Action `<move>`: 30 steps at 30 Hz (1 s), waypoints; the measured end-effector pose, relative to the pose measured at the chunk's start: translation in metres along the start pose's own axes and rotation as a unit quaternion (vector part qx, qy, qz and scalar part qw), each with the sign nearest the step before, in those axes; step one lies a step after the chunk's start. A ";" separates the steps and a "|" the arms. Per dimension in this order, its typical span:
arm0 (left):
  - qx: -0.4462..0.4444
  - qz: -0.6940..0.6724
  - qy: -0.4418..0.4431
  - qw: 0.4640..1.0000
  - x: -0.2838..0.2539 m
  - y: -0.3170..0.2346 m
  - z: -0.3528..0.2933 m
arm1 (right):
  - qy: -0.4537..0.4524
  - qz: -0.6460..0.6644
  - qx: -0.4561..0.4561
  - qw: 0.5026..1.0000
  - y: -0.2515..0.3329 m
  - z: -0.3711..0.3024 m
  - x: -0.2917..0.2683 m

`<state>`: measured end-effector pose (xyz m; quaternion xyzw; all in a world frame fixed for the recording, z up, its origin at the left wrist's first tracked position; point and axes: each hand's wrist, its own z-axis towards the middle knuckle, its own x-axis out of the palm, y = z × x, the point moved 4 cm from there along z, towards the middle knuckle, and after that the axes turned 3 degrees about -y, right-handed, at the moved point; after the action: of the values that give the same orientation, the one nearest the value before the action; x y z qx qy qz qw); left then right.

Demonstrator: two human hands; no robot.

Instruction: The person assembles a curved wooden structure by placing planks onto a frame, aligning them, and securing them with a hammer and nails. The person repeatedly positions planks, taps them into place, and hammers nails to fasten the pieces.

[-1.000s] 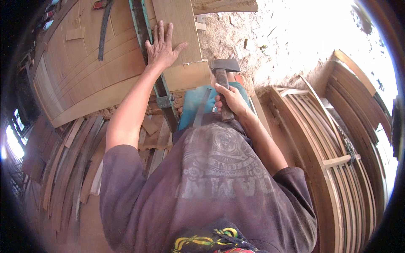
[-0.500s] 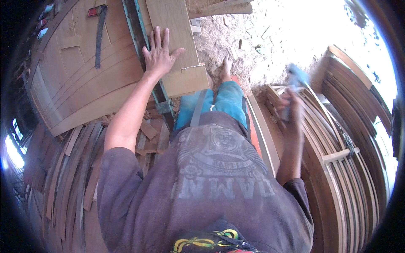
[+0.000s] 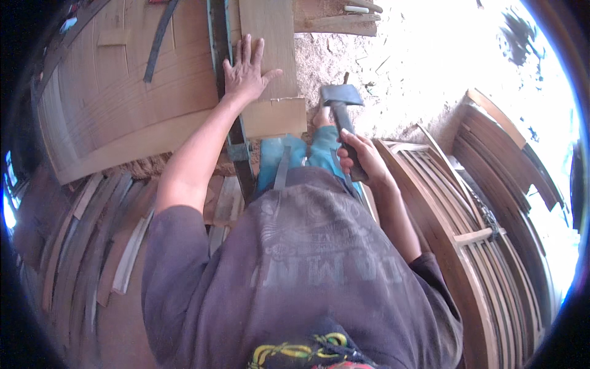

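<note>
Right now my left hand (image 3: 249, 80) lies flat on a pale board (image 3: 268, 37), fingers stretched out and spread, thumb pointing away to the right, closed on nothing. My little finger comes up against a long metal bar (image 3: 220, 49) that runs along the board's left side; I can't tell whether it actually touches. My right hand (image 3: 364, 158) is wrapped round the handle of a hatchet (image 3: 343, 95), fingers curled tight low down on the wood. The dark head sits at the far end, just right of the board's corner and apart from it, partly covering my bare foot (image 3: 321, 117) from view. Left of the bar is a wide wooden panel (image 3: 141, 92), with a dark strip (image 3: 161, 43) and a short wood piece (image 3: 114, 38) lying on it. Below that, long slats (image 3: 77, 252) lie side by side. Over to my right stand slatted frames (image 3: 470, 239), with curved planks (image 3: 491, 150) stacked beyond them.
</note>
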<state>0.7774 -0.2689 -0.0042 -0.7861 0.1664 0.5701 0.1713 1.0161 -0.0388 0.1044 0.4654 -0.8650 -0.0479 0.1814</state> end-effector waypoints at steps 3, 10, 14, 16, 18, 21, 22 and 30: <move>0.003 -0.040 0.029 0.999 -0.010 0.006 0.013 | -0.089 0.028 -0.068 0.993 -0.011 0.014 -0.036; 0.018 -0.114 0.067 0.991 0.003 0.019 0.009 | -0.244 0.196 -0.242 0.919 0.035 -0.066 -0.210; 0.032 -0.132 0.045 0.990 -0.004 0.010 0.009 | -0.432 0.173 -0.314 0.827 0.009 -0.027 -0.226; 0.032 -0.133 0.038 0.990 -0.006 0.011 0.016 | -0.360 0.024 -0.157 0.919 -0.038 0.015 -0.085; 0.024 -0.131 0.036 0.990 -0.001 0.013 0.007 | -0.126 -0.098 0.020 0.987 -0.071 0.037 -0.013; 0.019 -0.108 0.042 0.993 -0.004 0.013 0.008 | 0.005 -0.077 0.106 0.991 -0.024 0.002 -0.016; 0.015 -0.116 0.039 0.992 -0.001 0.016 0.010 | -0.032 -0.076 0.084 0.993 -0.020 -0.013 -0.018; 0.019 -0.127 0.055 0.990 -0.007 0.015 0.011 | -0.166 0.157 -0.072 0.971 -0.047 -0.024 -0.083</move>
<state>0.7593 -0.2763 -0.0022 -0.8279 0.0849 0.4960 0.2478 1.1032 0.0055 0.0921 0.2947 -0.9396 -0.1575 0.0739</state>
